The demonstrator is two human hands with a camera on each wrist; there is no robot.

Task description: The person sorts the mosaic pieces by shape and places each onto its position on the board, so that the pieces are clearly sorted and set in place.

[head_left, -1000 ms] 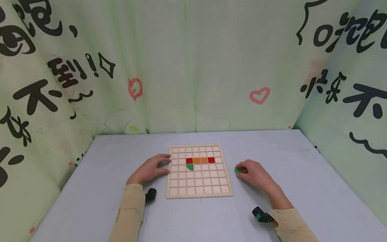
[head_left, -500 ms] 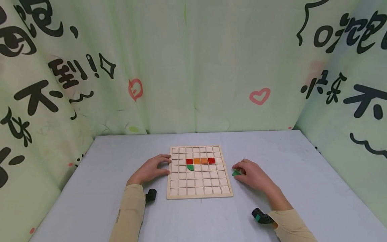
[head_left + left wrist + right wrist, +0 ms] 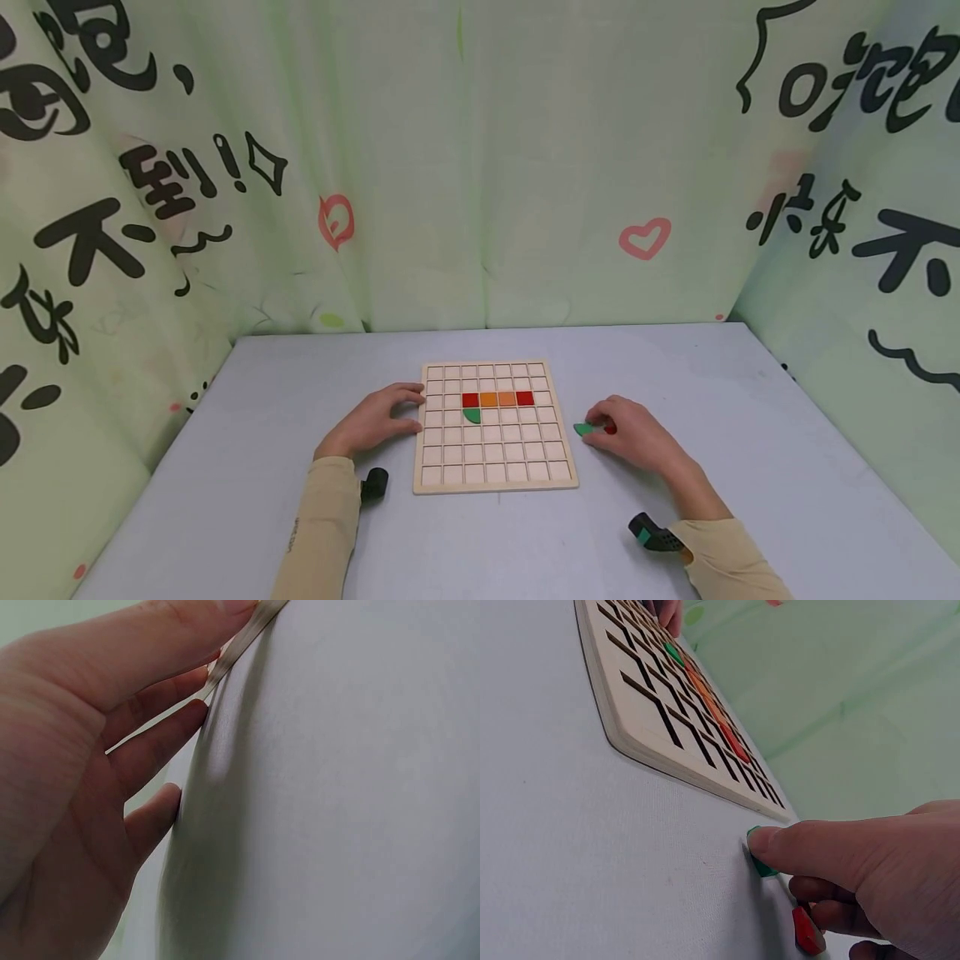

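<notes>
A light wooden grid board (image 3: 512, 455) lies on the table between the hands. My left hand (image 3: 372, 422) rests at its left edge, thumb and fingertips touching the rim, fingers loosely bent. To the right of the board, my right hand (image 3: 632, 431) pinches a green quarter-round piece (image 3: 768, 868) between thumb and finger, low over the table. Below its other curled fingers shows a small red piece (image 3: 807, 931), partly hidden. On the board, a row runs red square (image 3: 470, 400), two orange squares (image 3: 498, 399), red square (image 3: 525, 398). Under its left end sits another green quarter-round piece (image 3: 472, 415).
The white table (image 3: 495, 542) reaches back to a pale green curtain (image 3: 555, 167) with black lettering, which also hangs along both sides. Black wrist-worn devices stick out beside each forearm, the left one (image 3: 373, 484) and the right one (image 3: 652, 533), close above the table.
My right hand shifts slightly left, then back right. The green piece in its fingers turns, and the red piece comes into clearer sight. The left hand and board stay put.
</notes>
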